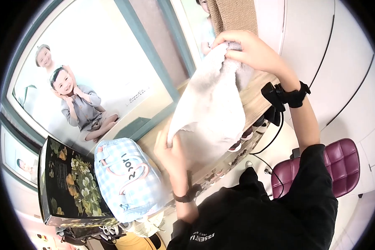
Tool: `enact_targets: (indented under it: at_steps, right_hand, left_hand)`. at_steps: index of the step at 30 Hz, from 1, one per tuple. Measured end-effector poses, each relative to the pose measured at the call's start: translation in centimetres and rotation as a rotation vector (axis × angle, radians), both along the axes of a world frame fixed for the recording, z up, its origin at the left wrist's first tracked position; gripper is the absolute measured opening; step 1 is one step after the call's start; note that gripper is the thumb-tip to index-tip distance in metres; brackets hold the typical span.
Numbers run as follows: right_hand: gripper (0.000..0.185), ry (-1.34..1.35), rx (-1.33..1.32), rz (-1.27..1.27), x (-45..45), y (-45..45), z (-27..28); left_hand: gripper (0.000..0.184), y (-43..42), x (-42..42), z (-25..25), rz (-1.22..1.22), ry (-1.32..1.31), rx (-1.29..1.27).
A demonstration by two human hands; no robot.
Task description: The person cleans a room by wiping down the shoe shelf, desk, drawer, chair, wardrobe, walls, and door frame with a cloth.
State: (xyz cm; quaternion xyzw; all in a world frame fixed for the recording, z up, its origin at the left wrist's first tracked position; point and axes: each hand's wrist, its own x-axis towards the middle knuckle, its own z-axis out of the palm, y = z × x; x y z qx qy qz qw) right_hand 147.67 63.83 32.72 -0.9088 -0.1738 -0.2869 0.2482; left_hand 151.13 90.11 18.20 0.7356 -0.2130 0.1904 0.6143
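A white fluffy cloth [212, 112] hangs spread between my two hands above a wooden shelf top [257, 93]. My left hand [171, 152] grips its lower left corner, with the thumb and fingers closed on the edge. Up at the far end, my right hand [248, 50] pinches the bunched upper part of the cloth. Beside my left hand stands a blue checked bag [127, 179] with pink and white handles. The cloth hides part of the shelf top beneath it.
A black box with a floral print [77, 179] stands left of the bag. Large framed photos [129, 54] lean behind the shelf. A brown textured cloth [235, 16] hangs at the top. Shoes [246, 135] sit below the shelf, and a maroon stool [341, 166] is at the right.
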Motion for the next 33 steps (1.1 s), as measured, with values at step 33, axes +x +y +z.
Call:
enact_targets:
  at_steps: [33]
  right_hand:
    - [0.055,0.268,0.193,-0.436,-4.4,7.4,-23.7]
  left_hand:
    - [0.060,-2.0,-4.8,-8.9,-0.071,-0.206,1.108]
